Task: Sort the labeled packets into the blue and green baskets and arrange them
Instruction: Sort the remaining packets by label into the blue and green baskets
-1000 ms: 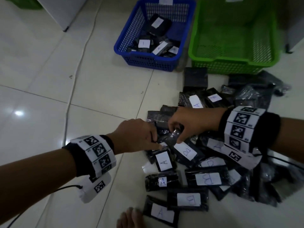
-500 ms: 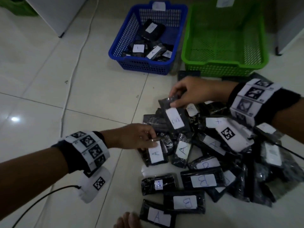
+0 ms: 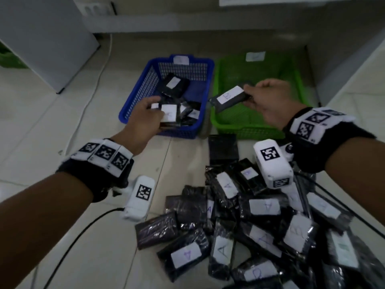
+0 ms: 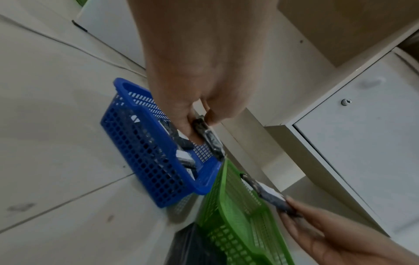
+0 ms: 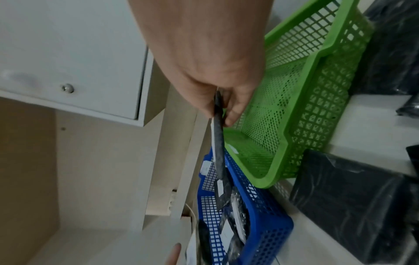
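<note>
A blue basket [image 3: 129, 113] holding several black packets stands beside a green basket [image 3: 258, 128] whose mesh floor shows bare. My left hand [image 3: 158, 109] is over the blue basket and pinches a black packet with a white label [image 3: 168, 114]. The left wrist view shows that packet [image 4: 207, 136] between thumb and fingers. My right hand [image 3: 248, 94] grips a black packet labeled B [image 3: 229, 98] by one end above the green basket. In the right wrist view the same packet [image 5: 218, 143] hangs edge-on. A pile of labeled packets [image 3: 250, 226] lies on the floor near me.
A single black packet [image 3: 224, 147] lies flat just in front of the baskets. A white cabinet [image 3: 41, 38] stands at the left, with a white cable [image 3: 100, 80] along the floor. Another cabinet [image 4: 362, 143] is behind the green basket. Black wrist cables trail over the pile.
Both hands have left the pile and moved forward to the baskets, each carrying a packet: the left to the blue basket, the right to the green one.
</note>
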Motion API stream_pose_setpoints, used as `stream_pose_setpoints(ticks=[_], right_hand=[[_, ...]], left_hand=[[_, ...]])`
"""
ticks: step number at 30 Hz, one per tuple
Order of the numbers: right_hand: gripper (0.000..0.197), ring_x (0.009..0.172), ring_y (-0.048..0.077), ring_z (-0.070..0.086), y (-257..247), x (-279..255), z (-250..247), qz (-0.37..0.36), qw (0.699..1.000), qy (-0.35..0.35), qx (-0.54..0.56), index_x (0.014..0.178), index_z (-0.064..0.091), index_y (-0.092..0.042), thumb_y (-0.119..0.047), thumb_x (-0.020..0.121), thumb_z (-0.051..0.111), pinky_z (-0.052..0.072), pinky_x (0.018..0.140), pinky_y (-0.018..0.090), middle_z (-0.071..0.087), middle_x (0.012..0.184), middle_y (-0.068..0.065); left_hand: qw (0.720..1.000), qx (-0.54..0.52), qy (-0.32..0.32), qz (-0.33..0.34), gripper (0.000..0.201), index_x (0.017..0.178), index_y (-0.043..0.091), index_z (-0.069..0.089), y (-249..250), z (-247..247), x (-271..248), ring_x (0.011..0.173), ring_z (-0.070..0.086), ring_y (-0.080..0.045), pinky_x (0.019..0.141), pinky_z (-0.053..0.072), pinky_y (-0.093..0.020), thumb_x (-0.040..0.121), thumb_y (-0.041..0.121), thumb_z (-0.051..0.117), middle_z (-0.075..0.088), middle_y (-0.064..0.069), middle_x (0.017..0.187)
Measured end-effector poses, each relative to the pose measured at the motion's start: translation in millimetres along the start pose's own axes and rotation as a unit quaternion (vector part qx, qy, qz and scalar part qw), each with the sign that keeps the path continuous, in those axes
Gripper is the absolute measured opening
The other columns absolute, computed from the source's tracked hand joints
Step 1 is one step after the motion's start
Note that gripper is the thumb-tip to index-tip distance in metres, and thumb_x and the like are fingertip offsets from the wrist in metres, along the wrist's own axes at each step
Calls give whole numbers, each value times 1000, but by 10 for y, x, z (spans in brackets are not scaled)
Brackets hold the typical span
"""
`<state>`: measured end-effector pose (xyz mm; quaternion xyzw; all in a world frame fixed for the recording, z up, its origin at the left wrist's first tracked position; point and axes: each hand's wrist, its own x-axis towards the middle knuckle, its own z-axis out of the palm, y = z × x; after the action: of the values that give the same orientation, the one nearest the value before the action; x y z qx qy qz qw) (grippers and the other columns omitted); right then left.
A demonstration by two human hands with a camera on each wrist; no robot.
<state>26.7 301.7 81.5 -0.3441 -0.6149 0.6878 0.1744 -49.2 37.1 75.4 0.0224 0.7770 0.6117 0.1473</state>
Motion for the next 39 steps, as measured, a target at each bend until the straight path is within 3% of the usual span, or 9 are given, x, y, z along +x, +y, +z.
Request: stream_pose_setpoints(ticks=[3, 7, 9, 12, 16, 20, 25, 34, 39], right_hand=[[17, 90, 24, 68, 115, 265, -113, -3, 999, 13, -50, 78, 56, -19, -12, 86, 69, 60, 82, 38, 63, 87, 5], [15, 84, 20, 67, 163, 265, -138, 22, 986, 19, -163, 92, 71, -7, -20, 84, 72, 59, 86, 41, 65, 83, 3], [17, 80, 20, 66, 150, 138, -152, -34, 949, 11, -312, 89, 72, -4, -20, 84, 67, 59, 75, 33, 68, 83, 7], [7, 76, 7, 61, 127, -199, -175, -184, 892, -32, -411, 84, 73, -20, -16, 84, 68, 43, 65, 14, 65, 79, -4], [9, 62, -6, 56, 155, -639, -101, -263, 855, -192, -405, 88, 75, -13, -9, 79, 75, 41, 56, 1, 69, 79, -2], [10, 62, -11, 60, 378, -1090, -57, -263, 777, -372, -434, 85, 78, -14, -9, 76, 78, 40, 57, 1, 69, 72, -11], [28, 90, 8, 61, 896, -1503, -42, -253, 583, -531, -561, 99, 75, -18, -32, 75, 82, 50, 76, 23, 70, 94, -5], [37, 112, 23, 45, 1332, -1741, -36, -296, 430, -541, -660, 99, 69, -20, -46, 75, 78, 50, 82, 42, 62, 107, 1], [28, 88, 8, 48, 962, -1562, -16, -230, 550, -557, -578, 94, 67, -18, -36, 76, 80, 40, 71, 23, 59, 92, -7]], left_hand=[[996, 54, 31, 69, 32, 133, 13, 56, -58, 147, 356, 108, 66, -20, 91, 58, -38, 103, 5, 50, 63, -9, 127], [983, 145, 22, 109, 32, 126, 16, 63, -132, 295, 513, 97, 63, -16, 78, 51, -23, 97, 6, 53, 68, -4, 118], [952, 226, 45, 201, 30, 119, 19, 64, -133, 286, 370, 96, 59, -8, 78, 47, -10, 92, 8, 62, 64, 3, 113], [881, 334, 19, 334, 20, 107, 20, 69, -193, 185, 39, 94, 56, -7, 83, 47, -20, 88, 18, 67, 61, 5, 106], [871, 408, -113, 248, 7, 91, 36, 64, -297, 5, -514, 70, 59, 3, 67, 50, -27, 85, 37, 68, 66, 19, 80], [770, 558, -269, 153, 17, 95, 43, 64, -496, -69, -1123, 73, 60, 3, 74, 52, -29, 82, 55, 66, 66, 23, 80], [605, 706, -340, 140, 60, 98, 36, 63, -848, -53, -1613, 84, 63, -13, 68, 46, -27, 70, 88, 55, 62, 15, 88], [719, 600, -343, 70, 47, 92, 27, 68, -1123, -159, -1747, 90, 59, -13, 72, 53, -30, 75, 70, 72, 62, 9, 99], [797, 501, -339, 14, 26, 89, 32, 63, -1012, -373, -1609, 78, 60, 3, 68, 43, -8, 82, 53, 76, 66, 15, 87]])
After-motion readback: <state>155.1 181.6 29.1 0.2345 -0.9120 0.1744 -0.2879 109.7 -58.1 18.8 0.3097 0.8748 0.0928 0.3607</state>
